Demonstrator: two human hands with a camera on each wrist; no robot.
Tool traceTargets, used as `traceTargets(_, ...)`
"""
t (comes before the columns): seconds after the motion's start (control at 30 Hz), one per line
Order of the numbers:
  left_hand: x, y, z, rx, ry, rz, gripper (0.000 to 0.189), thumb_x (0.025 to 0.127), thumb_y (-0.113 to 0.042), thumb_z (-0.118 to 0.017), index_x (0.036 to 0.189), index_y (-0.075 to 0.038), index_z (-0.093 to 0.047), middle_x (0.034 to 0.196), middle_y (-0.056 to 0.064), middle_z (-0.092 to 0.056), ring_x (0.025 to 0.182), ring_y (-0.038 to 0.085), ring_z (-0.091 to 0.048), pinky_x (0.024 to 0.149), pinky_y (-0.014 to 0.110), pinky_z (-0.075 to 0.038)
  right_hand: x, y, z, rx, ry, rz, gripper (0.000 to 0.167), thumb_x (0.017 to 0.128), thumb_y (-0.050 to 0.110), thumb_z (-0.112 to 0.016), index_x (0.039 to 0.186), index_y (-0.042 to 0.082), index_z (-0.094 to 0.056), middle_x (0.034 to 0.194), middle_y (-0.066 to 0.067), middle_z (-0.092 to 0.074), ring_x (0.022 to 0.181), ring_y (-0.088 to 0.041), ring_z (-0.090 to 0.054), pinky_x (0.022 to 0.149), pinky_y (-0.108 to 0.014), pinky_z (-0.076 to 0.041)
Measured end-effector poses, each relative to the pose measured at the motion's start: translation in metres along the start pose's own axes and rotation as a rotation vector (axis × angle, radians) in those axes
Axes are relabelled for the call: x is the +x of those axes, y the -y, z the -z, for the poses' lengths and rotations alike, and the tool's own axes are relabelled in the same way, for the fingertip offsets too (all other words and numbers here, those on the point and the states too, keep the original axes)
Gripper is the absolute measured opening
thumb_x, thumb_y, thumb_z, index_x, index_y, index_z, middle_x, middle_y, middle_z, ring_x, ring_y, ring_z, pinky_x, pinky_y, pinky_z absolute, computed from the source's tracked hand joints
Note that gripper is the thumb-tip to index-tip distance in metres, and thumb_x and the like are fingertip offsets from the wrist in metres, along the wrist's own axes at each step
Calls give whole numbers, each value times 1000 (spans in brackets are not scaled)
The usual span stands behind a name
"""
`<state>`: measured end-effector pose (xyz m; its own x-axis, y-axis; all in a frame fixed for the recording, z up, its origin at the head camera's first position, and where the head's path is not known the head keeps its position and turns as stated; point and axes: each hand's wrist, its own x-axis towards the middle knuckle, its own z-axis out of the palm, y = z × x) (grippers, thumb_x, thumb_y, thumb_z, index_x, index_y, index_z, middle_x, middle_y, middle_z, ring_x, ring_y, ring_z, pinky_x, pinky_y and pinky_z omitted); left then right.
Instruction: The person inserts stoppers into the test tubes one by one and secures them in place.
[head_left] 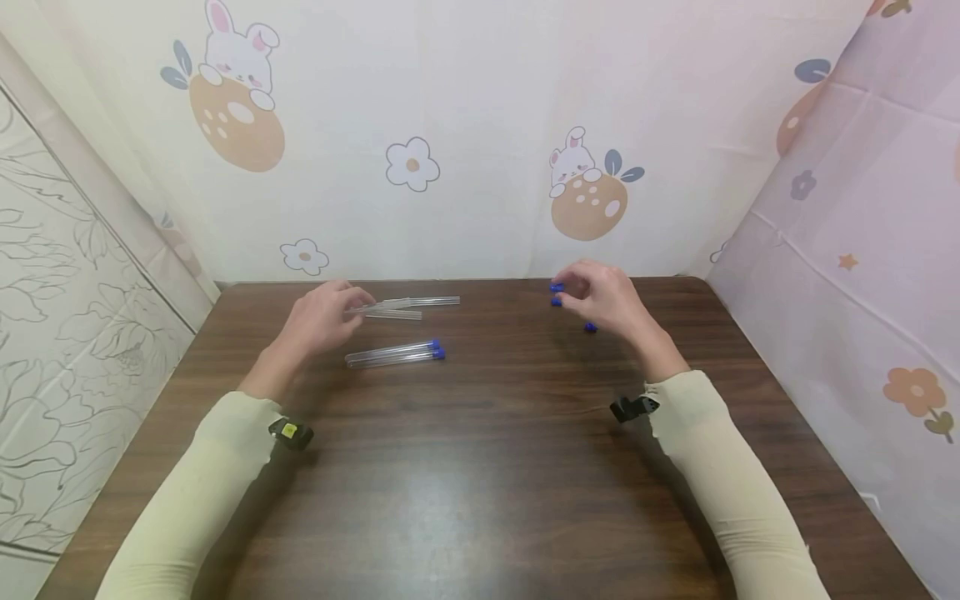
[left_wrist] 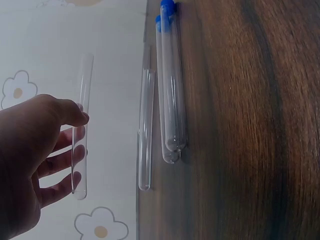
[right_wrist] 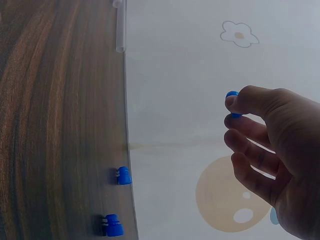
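Note:
My left hand (head_left: 322, 317) pinches a clear uncapped test tube (left_wrist: 83, 100) between thumb and fingers, its rounded end low by the fingertips in the left wrist view. Two more open tubes lie under and beyond it at the back of the table; the nearer one (left_wrist: 145, 130) shows plainly. In front of that hand, two test tubes with blue caps (head_left: 393, 356) lie side by side. A small blue cap (right_wrist: 232, 94) is held between the thumb and index finger of my right hand (head_left: 606, 298). Near this hand, two loose caps (right_wrist: 123, 175) rest on the table.
The dark wood-grain table (head_left: 450, 467) ends at the back against a pale curtain (head_left: 480, 100) printed with rabbits and flowers. Another printed curtain (head_left: 862, 250) hangs along the right. On the left stands a white panel (head_left: 67, 308) with line-drawn flowers.

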<state>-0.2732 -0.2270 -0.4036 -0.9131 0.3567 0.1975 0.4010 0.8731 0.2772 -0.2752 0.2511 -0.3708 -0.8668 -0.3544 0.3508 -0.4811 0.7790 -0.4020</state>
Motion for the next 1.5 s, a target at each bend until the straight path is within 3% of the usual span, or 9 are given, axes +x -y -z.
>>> traceTargets(0.2,-3,-5,0,-5,-26,-13,34,101,-14,-69,133,-15,-79,125,14,-77,112,37,-74,91,59,-61,-4,0,-1,28,37,-5,23,100,7,-82,123,6,-80,119,-16,-82,92,-30,-77,83,-42,-59)
traceTargets(0.47,-8,-12,0,-9,-51,-42,32,100,-13,-68,130,-14,-80,118,12,-77,105,34,-73,87,55,-61,-7,-3,-4,41,52,-6,21,101,8,-80,122,3,-81,114,-20,-81,93,-31,-77,86,-43,-60)
traceTargets(0.9,-9,-18,-5,-26,-70,-97,29,99,-13,-70,126,-12,-80,116,12,-77,98,32,-75,80,52,-62,-11,-3,-10,156,73,-24,22,102,6,-80,124,5,-81,111,-16,-83,95,-28,-76,81,-23,-56)
traceTargets(1.13,-8,-22,-10,-33,-83,-136,28,98,-13,-68,124,-12,-81,113,9,-78,87,27,-73,72,44,-58,-12,0,-13,161,59,-51,24,100,3,-82,124,3,-80,111,-17,-83,95,-29,-74,82,-21,-55)
traceTargets(1.5,-9,-28,-8,-50,-98,-162,28,97,-14,-67,121,-12,-80,111,9,-77,87,27,-74,68,40,-55,-14,4,-17,184,60,-30,23,99,1,-81,122,3,-79,112,-17,-84,95,-29,-75,81,-22,-56)
